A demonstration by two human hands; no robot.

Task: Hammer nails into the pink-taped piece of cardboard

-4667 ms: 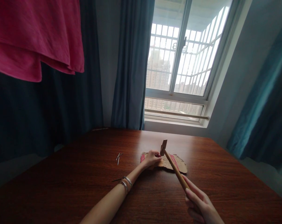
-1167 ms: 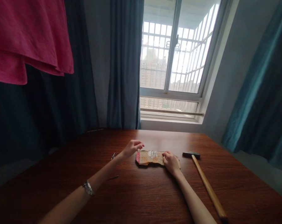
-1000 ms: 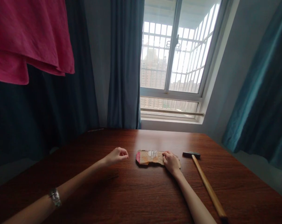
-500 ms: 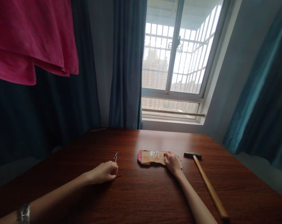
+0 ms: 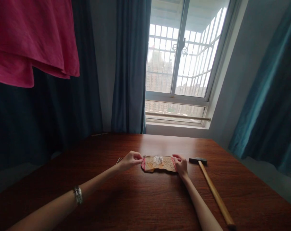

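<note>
A flat, uneven-edged piece that looks like patterned cardboard (image 5: pixel 168 164) lies on the table, speckled tan with pink ends. Several thin metal pins or nails (image 5: pixel 159 159) show across its middle, near the top edge. My right hand (image 5: pixel 181 165) grips its right end, fingers over the top edge. My left hand (image 5: pixel 131 159) is at its left end, thumb and fingers pinched together; what they hold, if anything, is too small to make out. Just behind the left wrist, a few loose nails (image 5: pixel 119 159) lie partly hidden.
A hammer with a dark head (image 5: pixel 197 160) and long wooden handle (image 5: pixel 215 192) lies to the right. The brown wooden table (image 5: pixel 140 202) reaches to the window wall. A pink cloth (image 5: pixel 32 41) hangs at upper left, beside blue curtains (image 5: pixel 129 64).
My left hand has moved right and away from me, from the loose nails to the patterned piece's left end. My right hand has shifted slightly right, uncovering more of the piece.
</note>
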